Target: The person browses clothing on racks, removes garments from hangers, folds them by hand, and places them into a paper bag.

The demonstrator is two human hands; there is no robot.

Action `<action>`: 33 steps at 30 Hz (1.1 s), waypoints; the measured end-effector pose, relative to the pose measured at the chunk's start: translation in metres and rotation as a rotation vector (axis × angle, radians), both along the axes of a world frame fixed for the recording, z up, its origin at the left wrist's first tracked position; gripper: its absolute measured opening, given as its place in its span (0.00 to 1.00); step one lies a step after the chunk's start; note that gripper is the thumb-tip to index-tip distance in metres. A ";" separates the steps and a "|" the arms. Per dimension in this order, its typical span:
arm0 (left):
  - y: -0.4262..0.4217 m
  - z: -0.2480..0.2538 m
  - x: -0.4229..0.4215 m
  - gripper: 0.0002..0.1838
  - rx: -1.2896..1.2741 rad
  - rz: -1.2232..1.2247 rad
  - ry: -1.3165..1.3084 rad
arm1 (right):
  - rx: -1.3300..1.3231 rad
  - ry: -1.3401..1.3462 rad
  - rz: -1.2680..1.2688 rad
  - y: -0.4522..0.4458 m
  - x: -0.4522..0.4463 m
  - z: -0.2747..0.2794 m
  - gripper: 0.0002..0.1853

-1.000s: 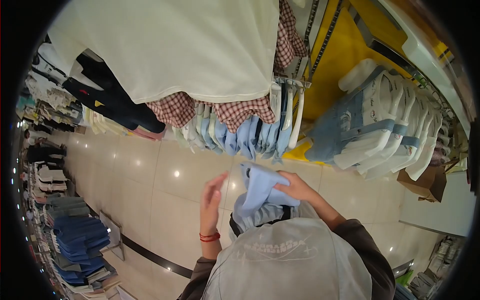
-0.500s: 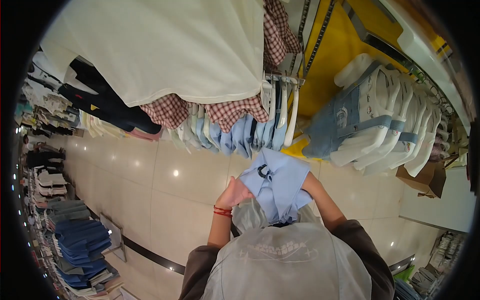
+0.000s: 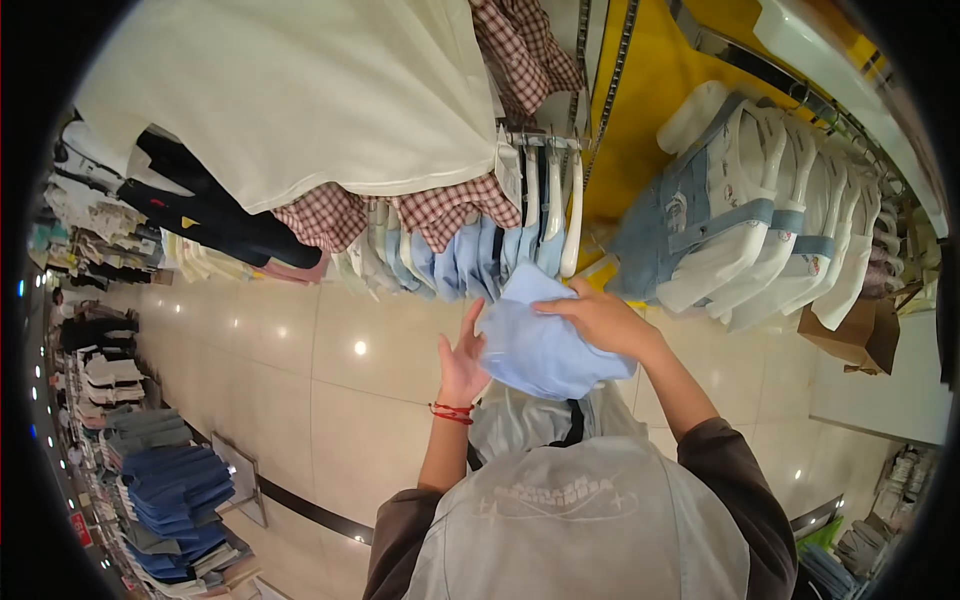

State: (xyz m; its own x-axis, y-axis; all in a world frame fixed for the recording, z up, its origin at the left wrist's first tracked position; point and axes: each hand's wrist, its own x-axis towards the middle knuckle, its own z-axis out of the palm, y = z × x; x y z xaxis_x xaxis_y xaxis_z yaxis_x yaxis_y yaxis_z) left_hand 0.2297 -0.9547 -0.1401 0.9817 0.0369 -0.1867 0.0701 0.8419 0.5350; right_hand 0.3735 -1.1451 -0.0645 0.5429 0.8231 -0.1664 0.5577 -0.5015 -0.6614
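Here's the light-blue cloth [image 3: 540, 350], folded between two hands! The right hand [image 3: 606, 322] pinches its upper edge; the left hand [image 3: 462, 368] spreads open right at its other side, contact impossible to tell. Beyond both hands hang blue garments [image 3: 465, 262].

Cloth [image 3: 550, 350] Between Person and Rack

The right hand [image 3: 605, 318] lies over the cloth, on its right; the left hand [image 3: 462, 365] stands just beside its left edge, contact unclear. Behind the cloth is the person's top [image 3: 575, 520]. Before it, garments [image 3: 455, 262] hang on a rack. Other clothes [image 3: 715, 210] hang to the right, a box [image 3: 855, 332] beside them. Floor [image 3: 375, 400] separates the cloth from jeans [image 3: 175, 490] at far left.
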 end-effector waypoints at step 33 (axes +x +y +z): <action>-0.377 0.078 0.007 0.25 0.255 -0.345 -0.057 | 1.386 0.791 -1.389 -0.364 -0.198 -0.026 0.35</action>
